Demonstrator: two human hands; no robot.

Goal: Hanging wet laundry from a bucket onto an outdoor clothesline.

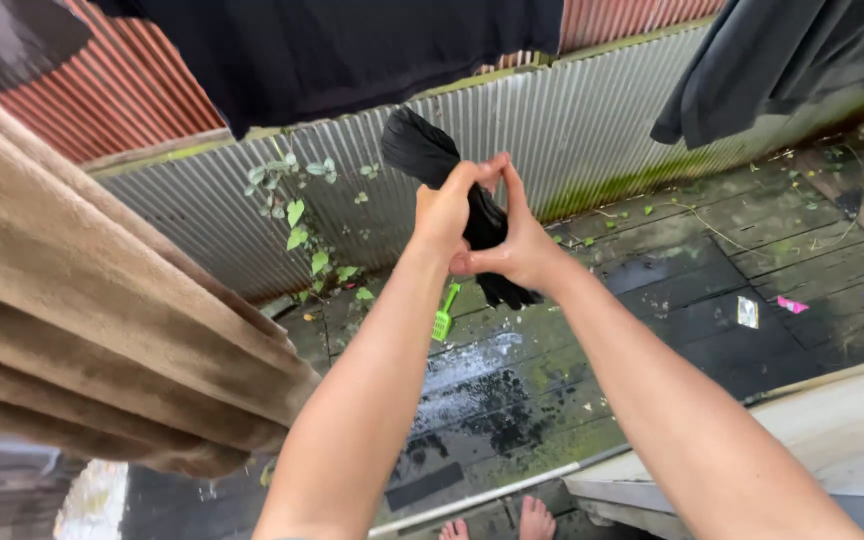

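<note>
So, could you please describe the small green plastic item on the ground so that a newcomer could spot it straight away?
Start at the corrugated metal fence and drop to the wet, mossy floor planks at its foot. Just below the left hand, which wrings a black cloth with the right hand, lies the comb-like green piece, the only bright green plastic there.

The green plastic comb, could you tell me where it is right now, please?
In the head view, the green plastic comb lies on the wet dark boards just below the left hand, near the corrugated metal wall.
</note>
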